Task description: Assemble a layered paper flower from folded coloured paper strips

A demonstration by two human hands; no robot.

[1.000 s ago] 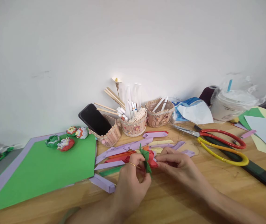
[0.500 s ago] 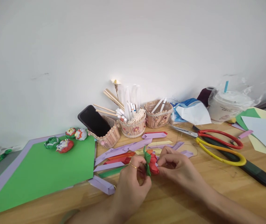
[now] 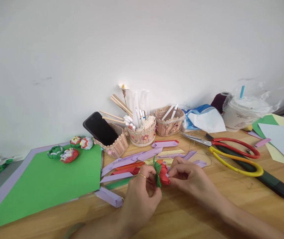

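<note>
Both my hands meet over the wooden table [image 3: 206, 212] on a small folded paper flower [image 3: 162, 174], red with green leaves. My left hand [image 3: 142, 196], a ring on one finger, pinches the green leaf side from the left. Pinching the red part from the right is my right hand [image 3: 190, 181], its fingers curled. Folded paper strips [image 3: 137, 159] in purple, red, yellow and green lie just behind the flower.
A green sheet [image 3: 49, 181] on purple paper lies at left with several finished paper flowers [image 3: 68, 154]. Behind stand stick-built baskets [image 3: 142, 132] with pens and skewers and a phone [image 3: 100, 127]. Red and yellow scissors [image 3: 231, 154], a plastic cup [image 3: 243, 113] and coloured sheets [image 3: 281, 136] are at right.
The flower and both hands shifted slightly right and toward me; the fingers have turned the flower a little. Nothing else has moved.
</note>
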